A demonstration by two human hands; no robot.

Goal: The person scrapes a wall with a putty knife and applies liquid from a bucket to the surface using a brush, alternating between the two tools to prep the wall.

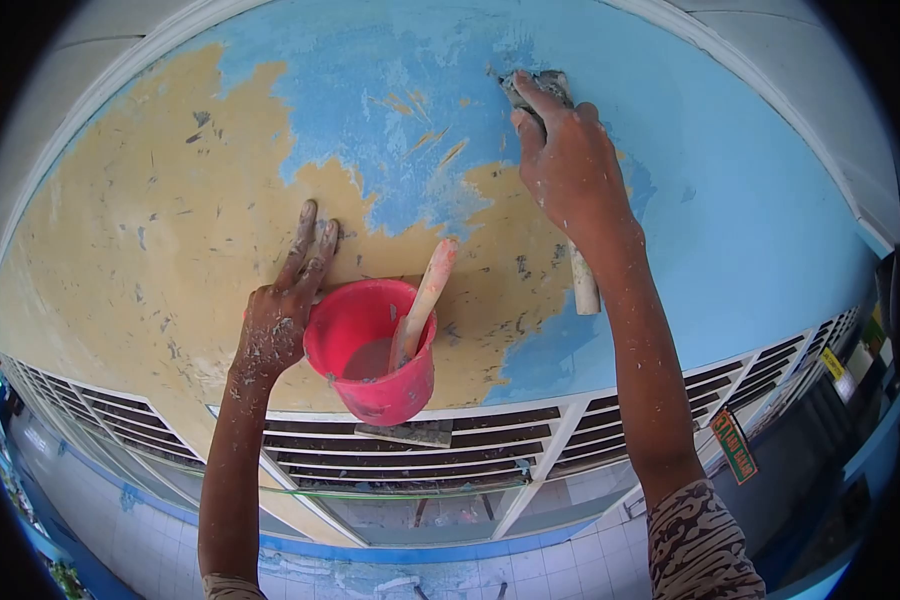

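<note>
My right hand (575, 165) is closed around a scraper (585, 285), its forefinger lying along the blade. The blade, with grey flakes on it, meets the blue paint high on the wall; the pale round handle sticks out below my wrist. My left hand (278, 315), spotted with flakes, has two fingers stretched against the tan wall. Its remaining fingers are partly hidden at the rim of a pink bucket (380, 398), which it appears to hold. Inside the bucket are some murky liquid and a leaning tool with a paint-stained wooden handle (435, 275).
The wall (170, 200) is tan on the left and blue on the right, with a ragged edge between. Below run louvred window slats (490, 435). A flat grey piece (420, 433) lies below the bucket. Far beneath is a tiled floor (570, 572); a green sign (734, 447) hangs right.
</note>
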